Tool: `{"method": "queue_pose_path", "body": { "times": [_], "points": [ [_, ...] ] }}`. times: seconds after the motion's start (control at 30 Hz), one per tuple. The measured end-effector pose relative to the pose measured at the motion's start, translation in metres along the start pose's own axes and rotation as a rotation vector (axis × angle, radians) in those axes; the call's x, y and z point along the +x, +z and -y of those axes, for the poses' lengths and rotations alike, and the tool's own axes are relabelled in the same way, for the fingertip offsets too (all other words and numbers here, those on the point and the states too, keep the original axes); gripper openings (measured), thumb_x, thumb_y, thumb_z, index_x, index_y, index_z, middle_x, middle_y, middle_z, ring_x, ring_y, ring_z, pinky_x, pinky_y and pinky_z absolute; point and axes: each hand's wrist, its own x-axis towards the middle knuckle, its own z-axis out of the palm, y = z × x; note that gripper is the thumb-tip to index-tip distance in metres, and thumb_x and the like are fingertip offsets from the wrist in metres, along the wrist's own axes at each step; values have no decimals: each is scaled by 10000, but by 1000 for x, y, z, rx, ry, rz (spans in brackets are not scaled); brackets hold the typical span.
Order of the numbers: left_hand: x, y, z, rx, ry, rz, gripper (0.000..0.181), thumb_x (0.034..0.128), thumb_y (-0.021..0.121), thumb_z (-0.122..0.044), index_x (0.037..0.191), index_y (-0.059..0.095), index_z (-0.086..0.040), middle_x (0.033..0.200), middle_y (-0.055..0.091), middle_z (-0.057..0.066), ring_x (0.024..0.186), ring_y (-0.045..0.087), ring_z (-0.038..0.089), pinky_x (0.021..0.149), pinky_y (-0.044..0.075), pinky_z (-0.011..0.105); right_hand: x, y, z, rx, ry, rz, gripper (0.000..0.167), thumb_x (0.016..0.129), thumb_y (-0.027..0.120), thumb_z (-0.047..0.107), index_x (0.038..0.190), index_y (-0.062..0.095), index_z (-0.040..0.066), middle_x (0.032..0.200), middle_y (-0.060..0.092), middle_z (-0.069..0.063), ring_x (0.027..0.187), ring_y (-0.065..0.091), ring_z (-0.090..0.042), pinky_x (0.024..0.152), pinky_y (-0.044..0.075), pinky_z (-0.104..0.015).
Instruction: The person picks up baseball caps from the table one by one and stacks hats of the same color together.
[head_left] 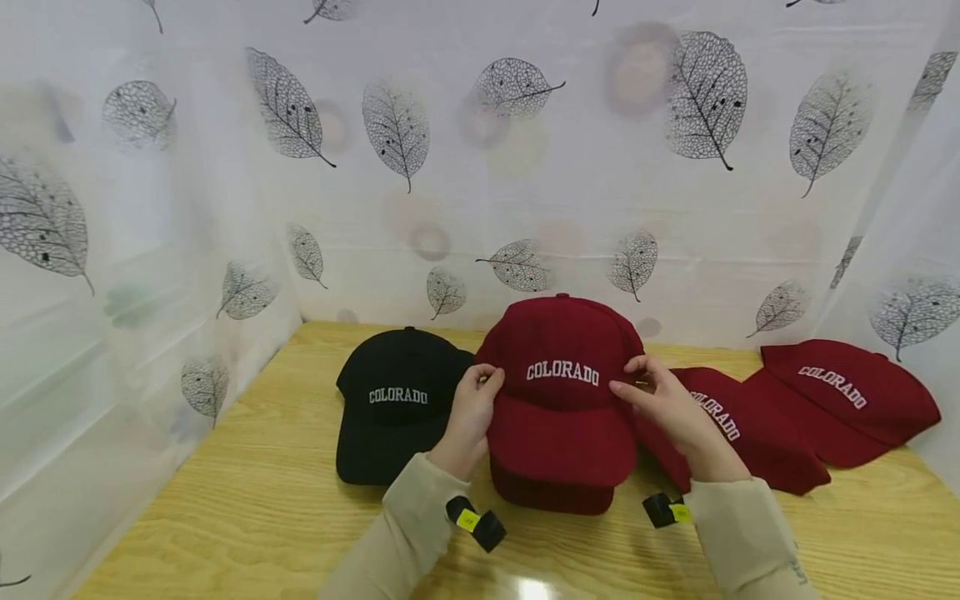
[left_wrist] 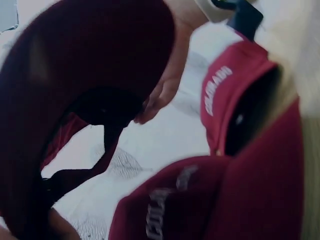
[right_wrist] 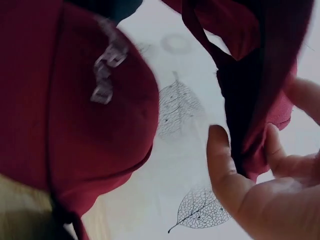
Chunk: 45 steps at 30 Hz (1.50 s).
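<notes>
The raised red cap (head_left: 562, 392) was above the middle of the worktop (head_left: 247, 475), nearer its far edge, with the left hand (head_left: 471, 417) and the right hand (head_left: 675, 408) pinching its two sides at the crown. Because that grip was only fingertips, the cap could have slipped or tipped brim-first if one side had loosened. The lower red cap (head_left: 551, 498) sat directly underneath, so an uneven descent might have dented its crown or left the brims askew; drifting sideways could have nudged the black cap (head_left: 397, 400) towards the left edge or disturbed the two overlapping red caps (head_left: 750, 417) by the right edge. The cloth looked matte and pliable, with rounded crowns, curved brims, raised-looking pale lettering and, behind the raised one, a narrow strap (left_wrist: 80, 181).
</notes>
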Motion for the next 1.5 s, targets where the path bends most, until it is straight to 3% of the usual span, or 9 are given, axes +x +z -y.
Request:
{"method": "queue_pose_path", "body": {
  "times": [0.13, 0.27, 0.47, 0.63, 0.77, 1.07, 1.2, 1.3, 1.5],
  "points": [
    [1, -3, 8, 20, -12, 50, 202, 886, 516, -107, 1053, 443, -20, 949, 470, 72, 811, 475, 176, 686, 403, 289, 1, 2, -3, -136, 93, 27, 475, 889, 533, 218, 1151, 227, -34, 1028, 326, -163, 767, 420, -169, 602, 392, -237],
    [0, -5, 14, 46, -24, 101, 275, 871, 530, -81, 1110, 414, -10, 1044, 462, 114, 881, 474, 210, 726, 410, 314, 1, 4, -10, -139, 131, 61, 638, 894, 520, 262, 1258, 88, -35, 1146, 213, -236, 851, 436, -221, 628, 432, -273],
    [-1, -10, 22, 152, -46, 177, 378, 878, 515, -78, 1195, 341, 30, 1191, 391, 182, 1011, 446, 274, 831, 390, 378, 1, 6, -21, -129, 173, 119, 720, 899, 510, 271, 1328, 7, -12, 1156, 315, -277, 893, 463, -247, 655, 452, -303],
    [0, -14, 25, 235, -112, 195, 470, 869, 531, -113, 1253, 306, 36, 1268, 329, 194, 1101, 397, 301, 906, 339, 425, 1, 9, -28, -101, 230, 172, 744, 907, 484, 292, 1336, -35, -23, 1308, 109, -304, 1096, 353, -392, 711, 470, -382],
    [2, -15, 26, 286, -156, 185, 534, 851, 561, -146, 1281, 301, 34, 1301, 316, 189, 1138, 372, 304, 938, 308, 441, 1, 13, -32, -116, 255, 193, 761, 908, 470, 312, 1335, -55, -36, 1317, 85, -327, 1139, 320, -425, 743, 463, -408],
    [0, -18, 27, 341, -192, 212, 601, 837, 574, -194, 1305, 266, 24, 1338, 269, 196, 1184, 309, 328, 953, 262, 490, 0, 18, -32, -218, 227, 238, 760, 917, 458, 275, 1337, -60, -90, 1338, 72, -368, 1195, 244, -456, 748, 462, -439],
    [-2, -18, 26, 374, -187, 230, 632, 839, 577, -225, 1329, 253, 7, 1352, 264, 194, 1188, 310, 335, 933, 279, 514, 0, 19, -31, -381, 167, 232, 749, 928, 426, 307, 1330, -13, -148, 1338, 125, -385, 1220, 215, -447, 922, 315, -489],
    [-3, -19, 27, 420, -174, 249, 666, 838, 582, -248, 1347, 239, 12, 1363, 258, 204, 1195, 310, 344, 922, 289, 523, 0, 21, -31, -471, 130, 217, 720, 933, 410, 295, 1308, 24, -183, 1312, 177, -403, 1221, 212, -452, 980, 193, -510],
    [-5, -19, 27, 485, -185, 255, 691, 839, 585, -273, 1363, 239, 15, 1380, 254, 203, 1223, 286, 352, 935, 274, 530, 0, 27, -34, -489, 118, 226, 675, 930, 414, 228, 1251, 29, -225, 1196, 270, -472, 1152, 310, -482, 942, 258, -515]
  ]
}}
